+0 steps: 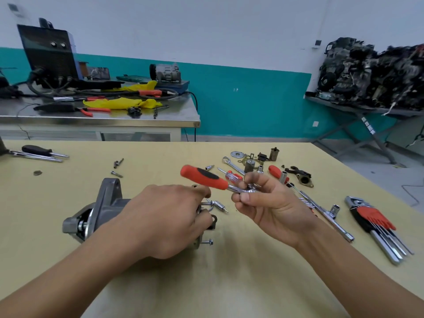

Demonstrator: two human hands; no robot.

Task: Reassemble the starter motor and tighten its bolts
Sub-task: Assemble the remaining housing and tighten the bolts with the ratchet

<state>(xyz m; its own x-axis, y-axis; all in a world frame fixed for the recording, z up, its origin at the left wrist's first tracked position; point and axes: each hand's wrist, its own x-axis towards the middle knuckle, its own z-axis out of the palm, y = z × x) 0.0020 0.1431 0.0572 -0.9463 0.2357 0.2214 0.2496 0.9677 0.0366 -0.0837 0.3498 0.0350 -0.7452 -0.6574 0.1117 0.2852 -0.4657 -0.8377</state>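
Starter motor: it lay on its side on the yellow table point(229, 283), just in front of you, nose housing point(91, 216) to the left and rear end to the right, so the bolt heads faced your tool hand.
Left hand: your left hand point(165, 216) was curled over the motor body point(119, 203), pressing it down; I judge you held it so to stop it rolling under torque. The fingers reached past the rear end, and what they touched there I cannot tell.
Right hand: your right hand point(263, 200) was closed around the chrome head of a ratchet wrench point(206, 177), its red and black handle pointing up and left. Gripping at the head, not the handle, suggests you were setting or fitting it, not yet turning.
Through bolt: one long bolt point(206, 242) stood proud of the rear cover at the lower edge, so tightening looked unfinished.
Loose socket: a small chrome socket piece point(219, 205) sat just beside the motor's rear end, near your fingertips.
Spare tools: the hex key set point(376, 221) and T-handle socket wrench point(330, 214) lay to your right, well apart from the motor but within reach.
Loose parts: washers, a brush holder and small fittings point(252, 159) lay at the far side, possibly still to be fitted.
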